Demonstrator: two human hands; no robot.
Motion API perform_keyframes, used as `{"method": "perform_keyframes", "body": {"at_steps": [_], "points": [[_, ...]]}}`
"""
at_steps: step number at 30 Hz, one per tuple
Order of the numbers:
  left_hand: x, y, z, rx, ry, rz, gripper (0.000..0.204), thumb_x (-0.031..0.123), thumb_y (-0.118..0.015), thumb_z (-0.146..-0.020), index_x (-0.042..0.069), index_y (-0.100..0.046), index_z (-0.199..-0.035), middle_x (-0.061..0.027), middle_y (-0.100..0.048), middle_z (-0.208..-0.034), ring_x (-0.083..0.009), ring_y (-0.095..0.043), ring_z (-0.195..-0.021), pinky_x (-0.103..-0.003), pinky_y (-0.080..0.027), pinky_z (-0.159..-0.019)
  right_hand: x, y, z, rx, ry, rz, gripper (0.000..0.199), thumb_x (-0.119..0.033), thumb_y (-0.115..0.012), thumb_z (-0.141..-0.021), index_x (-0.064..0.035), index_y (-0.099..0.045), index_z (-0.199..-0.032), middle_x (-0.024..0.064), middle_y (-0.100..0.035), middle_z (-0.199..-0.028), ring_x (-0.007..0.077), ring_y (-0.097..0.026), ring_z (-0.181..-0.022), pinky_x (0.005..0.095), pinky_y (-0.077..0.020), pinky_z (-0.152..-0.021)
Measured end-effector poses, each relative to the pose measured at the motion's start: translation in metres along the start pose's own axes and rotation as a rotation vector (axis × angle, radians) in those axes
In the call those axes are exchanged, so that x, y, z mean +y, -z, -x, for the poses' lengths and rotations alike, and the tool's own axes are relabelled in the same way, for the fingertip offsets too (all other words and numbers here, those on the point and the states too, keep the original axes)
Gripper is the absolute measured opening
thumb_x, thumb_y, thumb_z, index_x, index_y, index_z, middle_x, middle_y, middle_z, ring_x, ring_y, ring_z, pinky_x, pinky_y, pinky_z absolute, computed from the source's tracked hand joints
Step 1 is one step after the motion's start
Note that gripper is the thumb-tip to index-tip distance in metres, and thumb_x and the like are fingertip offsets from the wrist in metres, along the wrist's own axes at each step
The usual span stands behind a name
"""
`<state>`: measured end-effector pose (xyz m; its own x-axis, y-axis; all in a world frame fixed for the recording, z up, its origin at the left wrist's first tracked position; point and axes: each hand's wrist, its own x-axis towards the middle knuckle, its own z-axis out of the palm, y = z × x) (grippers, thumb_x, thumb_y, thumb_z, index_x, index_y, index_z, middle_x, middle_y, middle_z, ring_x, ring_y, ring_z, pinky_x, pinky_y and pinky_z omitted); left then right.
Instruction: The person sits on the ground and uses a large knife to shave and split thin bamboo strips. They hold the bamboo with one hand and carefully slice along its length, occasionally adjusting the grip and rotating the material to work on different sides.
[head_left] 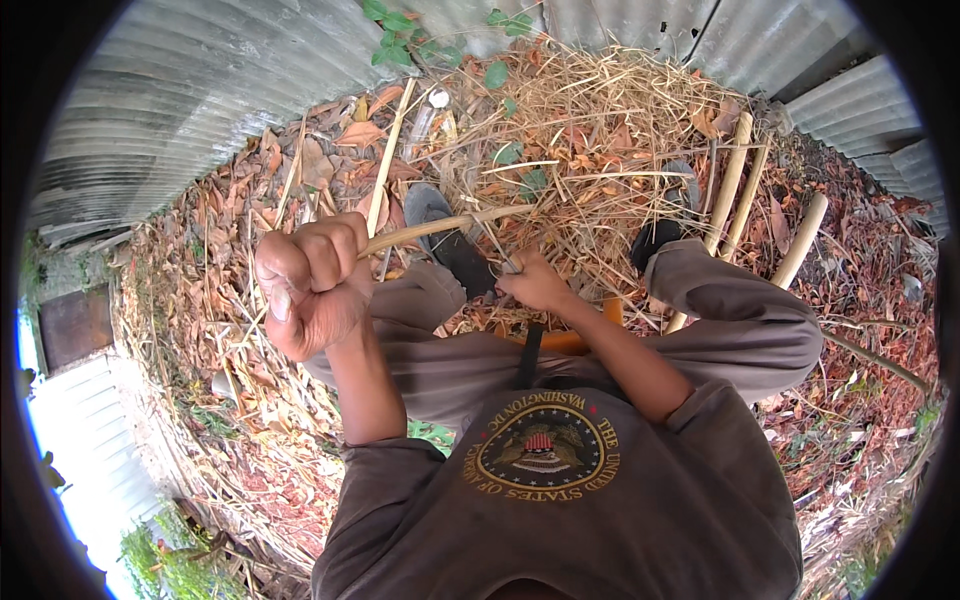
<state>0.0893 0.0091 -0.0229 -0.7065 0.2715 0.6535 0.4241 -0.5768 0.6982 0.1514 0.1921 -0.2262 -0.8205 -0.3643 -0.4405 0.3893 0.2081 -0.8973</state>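
My left hand (pixel 315 285) is raised in a fist around one end of a pale bamboo strip (pixel 440 228). The strip runs out to the right, slightly upward, over my shoe and ends above the straw. Lower and to the right, my right hand (pixel 535 284) is closed around a knife, its handle mostly hidden by the fingers. The thin knife blade (pixel 494 241) points up and left, its tip close to the strip's underside; whether they touch I cannot tell. Beneath both hands are my bent knees and dark shoes (pixel 465 262).
A heap of straw-like shavings (pixel 590 130) lies ahead among dry leaves (pixel 290 170). Peeled poles (pixel 735 180) and a shorter pale pole (pixel 802 240) rest at right. A clear plastic bottle (pixel 424 128) lies near another strip (pixel 388 155). Corrugated metal sheets (pixel 200 100) wall the far side. Something orange (pixel 562 343) shows under me.
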Motion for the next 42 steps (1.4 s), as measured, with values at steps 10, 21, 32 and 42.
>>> {"method": "perform_keyframes", "body": {"at_steps": [10, 21, 32, 42], "points": [[-0.001, 0.011, 0.004, 0.014, -0.021, -0.029, 0.037, 0.037, -0.058, -0.083, 0.015, -0.033, -0.071, 0.0046, -0.027, -0.049, -0.01, -0.02, -0.044, -0.03, -0.02, -0.05, 0.003, -0.01, 0.011, -0.13, 0.145, -0.162, 0.016, -0.014, -0.063, -0.074, 0.001, -0.061, -0.074, 0.0081, -0.058, -0.062, 0.0188, -0.058, -0.058, 0.0346, -0.0455, -0.056], [-0.001, 0.029, 0.008, 0.191, -0.021, 0.004, 0.035, 0.038, -0.054, -0.084, 0.017, -0.03, -0.069, 0.0045, -0.021, -0.049, -0.0101, -0.017, -0.047, -0.031, -0.019, -0.055, 0.011, -0.018, 0.025, -0.058, 0.118, -0.101, 0.015, -0.014, -0.064, -0.077, 0.0004, -0.066, -0.08, 0.0101, -0.062, -0.066, 0.0195, -0.059, -0.061, 0.0364, -0.0462, -0.06], [0.0, 0.048, 0.01, 0.361, -0.015, -0.09, 0.034, 0.038, -0.051, -0.083, 0.018, -0.031, -0.063, 0.0047, -0.021, -0.045, -0.0095, -0.018, -0.043, -0.029, -0.021, -0.052, 0.016, -0.012, 0.003, 0.014, -0.127, 0.05, 0.024, -0.019, -0.061, -0.072, 0.0018, -0.068, -0.082, 0.0228, -0.064, -0.072, 0.0353, -0.067, -0.071, 0.0428, -0.0505, -0.068], [-0.018, 0.029, 0.002, 0.549, -0.223, -0.255, 0.028, 0.03, -0.044, -0.086, 0.015, -0.03, -0.066, 0.0018, -0.026, -0.049, -0.0095, -0.022, -0.044, -0.028, -0.024, -0.05, -0.028, -0.026, 0.034, -0.077, 0.169, -0.114, 0.018, -0.016, -0.063, -0.074, 0.0017, -0.06, -0.075, 0.0144, -0.061, -0.064, 0.0238, -0.061, -0.062, 0.0388, -0.0463, -0.059]]}}
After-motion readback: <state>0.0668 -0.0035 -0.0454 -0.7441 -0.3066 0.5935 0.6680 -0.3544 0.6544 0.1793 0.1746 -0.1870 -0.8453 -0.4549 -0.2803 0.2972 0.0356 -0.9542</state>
